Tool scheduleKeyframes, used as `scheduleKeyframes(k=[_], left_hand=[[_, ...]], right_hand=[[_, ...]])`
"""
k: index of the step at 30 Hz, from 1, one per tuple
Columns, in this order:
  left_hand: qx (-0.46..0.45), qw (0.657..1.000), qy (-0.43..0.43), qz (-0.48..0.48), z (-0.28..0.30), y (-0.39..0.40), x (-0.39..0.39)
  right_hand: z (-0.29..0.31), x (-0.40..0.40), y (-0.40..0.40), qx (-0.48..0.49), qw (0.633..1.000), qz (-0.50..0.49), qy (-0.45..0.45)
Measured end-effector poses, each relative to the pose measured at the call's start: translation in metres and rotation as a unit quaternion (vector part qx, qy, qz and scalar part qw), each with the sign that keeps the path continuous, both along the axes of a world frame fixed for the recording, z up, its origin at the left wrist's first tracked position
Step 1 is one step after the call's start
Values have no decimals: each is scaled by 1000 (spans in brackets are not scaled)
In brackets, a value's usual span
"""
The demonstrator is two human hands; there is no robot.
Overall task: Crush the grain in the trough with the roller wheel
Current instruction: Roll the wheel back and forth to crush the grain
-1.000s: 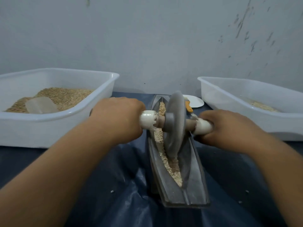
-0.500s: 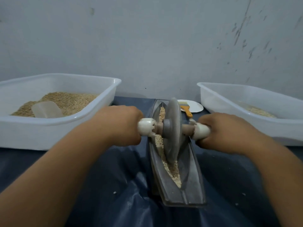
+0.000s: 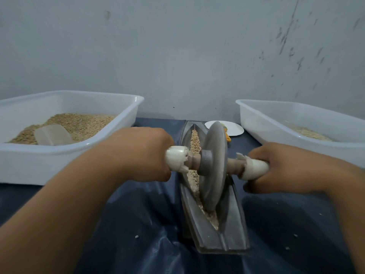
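Observation:
A grey metal trough (image 3: 235, 232) runs away from me on the dark blue sheet, and a line of grain (image 3: 194, 143) lies in its groove. The grey roller wheel (image 3: 214, 167) stands on edge in the groove near the middle, leaning slightly to the right. Its wooden axle ends in white handles. My left hand (image 3: 138, 155) grips the left handle (image 3: 175, 158). My right hand (image 3: 290, 167) grips the right handle (image 3: 255, 168). Crushed grain (image 3: 212, 217) shows in front of the wheel; the wheel hides the grain under it.
A white tub (image 3: 59, 155) with grain and a clear scoop (image 3: 52, 134) stands at the left. Another white tub (image 3: 296, 127) with a little grain stands at the right. A white plate (image 3: 234, 128) with an orange-handled brush (image 3: 228, 137) lies behind the trough, near the wall.
Both hands have rolled the wheel along the trough towards me, and more grain shows behind it at the far end. The wheel now leans a little to the right.

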State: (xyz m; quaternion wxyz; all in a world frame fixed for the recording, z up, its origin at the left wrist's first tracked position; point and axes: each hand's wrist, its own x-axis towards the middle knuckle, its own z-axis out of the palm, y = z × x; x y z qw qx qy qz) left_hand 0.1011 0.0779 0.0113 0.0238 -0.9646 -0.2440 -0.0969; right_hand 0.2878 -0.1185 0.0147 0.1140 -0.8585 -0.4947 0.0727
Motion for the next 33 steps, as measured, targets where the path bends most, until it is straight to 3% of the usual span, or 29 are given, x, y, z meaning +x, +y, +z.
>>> scheduleKeyframes(k=[3,5,8,11,14,16,21,23,25,27,31,33], left_hand=[[55,997,-43,23,-5,-1,7],[34,998,-36,35,-6,1,9],[-11,1000,10,18,-1,2,2],[11,1000,0,2,0,-1,-2],[57,997,-37,21,-5,-1,7],[34,999,-25,29,-5,1,9],[-14,1000,10,6,-1,2,-2],[20,1000,-17,17,-5,1,3],[49,997,-44,34,-6,0,9],[30,998,-32,34,-5,0,9],[-21,1000,20,12,1,1,-6],[-8,1000,6,13,0,-1,-5]], right_hand=[[-12,-1,14,71,993,-22,-95],[-13,-3,22,94,979,-29,-176],[-4,2,9,20,996,-10,-90],[0,0,-4,-8,1000,-3,5],[-10,1,12,57,993,-23,-99],[-9,-1,19,74,984,-27,-158],[1,1,-3,-11,1000,-4,-11],[-5,0,1,24,999,-10,-38],[-10,0,15,68,989,-31,-125],[-9,-1,20,76,984,-35,-154],[2,0,-5,-15,1000,-1,-6],[1,-2,-8,-3,1000,-3,6]])
